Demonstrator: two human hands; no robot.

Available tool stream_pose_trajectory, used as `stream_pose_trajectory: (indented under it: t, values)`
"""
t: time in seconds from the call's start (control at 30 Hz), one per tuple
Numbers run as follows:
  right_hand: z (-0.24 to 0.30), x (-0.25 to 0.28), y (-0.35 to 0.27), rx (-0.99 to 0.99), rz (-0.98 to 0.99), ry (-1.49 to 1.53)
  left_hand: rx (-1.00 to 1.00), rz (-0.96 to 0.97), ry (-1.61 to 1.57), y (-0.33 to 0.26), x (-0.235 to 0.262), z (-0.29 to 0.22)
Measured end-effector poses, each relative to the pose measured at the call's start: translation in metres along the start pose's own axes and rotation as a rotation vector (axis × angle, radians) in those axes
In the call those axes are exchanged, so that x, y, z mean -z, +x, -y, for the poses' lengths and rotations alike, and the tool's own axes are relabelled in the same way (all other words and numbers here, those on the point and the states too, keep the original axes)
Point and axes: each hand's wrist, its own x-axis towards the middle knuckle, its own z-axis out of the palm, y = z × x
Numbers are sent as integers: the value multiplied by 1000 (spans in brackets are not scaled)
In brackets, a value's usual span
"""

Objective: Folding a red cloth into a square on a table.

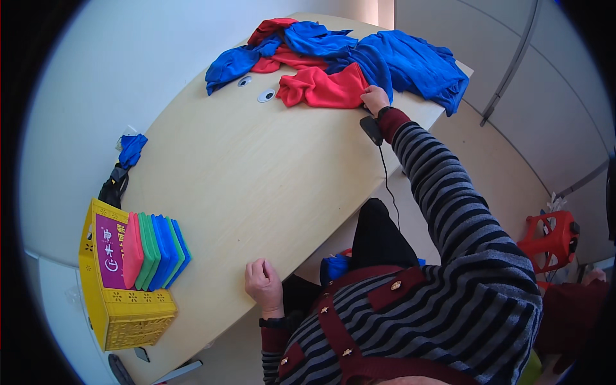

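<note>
At the far side of the table, my right hand (376,99) is closed on the right end of a red cloth (321,88), pinching its edge. That cloth lies crumpled in front of a loose heap of blue cloths (410,67) and more red ones. My left hand (264,283) rests at the near table edge, its fingers curled in and nothing seen in them. Beside my right wrist is a small black device (371,129) with a cord that hangs over the edge.
At the left stands a yellow basket (136,326) with neatly folded red, green and blue cloths (157,251) against it. Two white oval discs with black dots (266,95) lie by the heap. A blue cloth (132,149) hangs near the wall. A red stool (550,239) stands at right.
</note>
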Motion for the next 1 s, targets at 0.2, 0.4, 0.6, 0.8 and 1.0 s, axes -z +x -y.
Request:
stream_pose_trajectory:
  t: [0.2,0.4,0.6,0.8,1.0]
  values:
    - [54,106,5,32,97,652,-12,3,-13,-3,-1,6]
    - [153,345,-24,687,-249,574,-4,48,-38,0,-1,5]
    - [-87,340,-157,563,-569,-1341,-22,60,33,3,6,0]
    - [-343,406,-236,-336,-235,-612,-52,85,-52,1,2,2]
    - [-220,423,-215,-347,-592,94,-46,74,4,-6,4,6]
